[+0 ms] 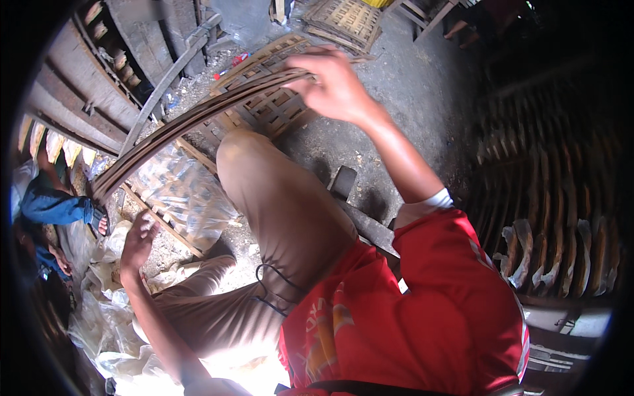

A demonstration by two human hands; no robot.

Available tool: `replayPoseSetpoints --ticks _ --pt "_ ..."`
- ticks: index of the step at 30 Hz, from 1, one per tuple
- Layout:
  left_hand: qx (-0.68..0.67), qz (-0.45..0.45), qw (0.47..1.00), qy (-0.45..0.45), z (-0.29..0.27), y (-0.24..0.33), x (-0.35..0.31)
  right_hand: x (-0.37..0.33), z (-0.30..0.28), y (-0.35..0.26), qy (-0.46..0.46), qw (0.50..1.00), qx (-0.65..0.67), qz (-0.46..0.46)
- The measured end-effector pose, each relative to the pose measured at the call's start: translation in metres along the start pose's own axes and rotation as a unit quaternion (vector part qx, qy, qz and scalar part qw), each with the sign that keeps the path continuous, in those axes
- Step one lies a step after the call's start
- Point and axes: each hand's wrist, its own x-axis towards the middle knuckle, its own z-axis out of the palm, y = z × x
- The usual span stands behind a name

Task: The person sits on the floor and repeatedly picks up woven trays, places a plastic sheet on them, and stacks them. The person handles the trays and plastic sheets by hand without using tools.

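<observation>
My right hand [330,82], blurred by motion, grips the far right end of a long, thin brown wooden tray [205,112]. The tray is seen nearly edge-on, raised above the floor, and slants down to the left. My left hand [140,241] hangs below its lower left end, apart from it, fingers loosely bent and holding nothing. Close to that hand, a clear plastic sheet [188,188] covers a flat slatted tray [158,214] on the floor. Another woven slatted tray [277,109] lies behind my raised knee, partly hidden by the held one.
Stacked slatted trays [343,26] lie at the back. Wooden boards [99,72] lean at the far left. Another person's blue trouser leg [56,201] is at the left edge. Crumpled plastic [109,317] lies near left. A rack of trays [555,218] stands at right.
</observation>
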Motion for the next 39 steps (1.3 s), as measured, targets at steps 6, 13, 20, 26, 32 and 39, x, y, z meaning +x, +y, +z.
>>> replayPoseSetpoints --ticks 6,13,20,26,32,39 --pt "-0.521 0.015 0.824 0.223 -0.034 0.002 0.001 0.064 0.091 -0.041 -0.007 0.991 0.127 -0.031" --pt "-0.666 0.057 0.626 0.402 -0.057 0.005 -0.02 0.094 0.179 -0.07 -0.006 0.968 0.25 0.036" --pt "-0.656 0.027 0.597 0.461 -0.068 -0.044 -0.022 0.085 0.263 -0.061 -0.095 0.842 0.433 0.309" --pt "-0.523 -0.056 0.727 0.442 -0.062 -0.054 -0.009 0.065 0.313 -0.059 -0.06 0.812 0.371 0.446" --pt "-0.495 -0.125 0.748 0.424 -0.064 -0.052 -0.004 0.062 0.359 -0.054 -0.11 0.79 0.319 0.512" --pt "-0.5 -0.119 0.731 0.449 -0.07 -0.05 -0.001 0.038 0.422 -0.026 -0.174 0.748 0.254 0.588"
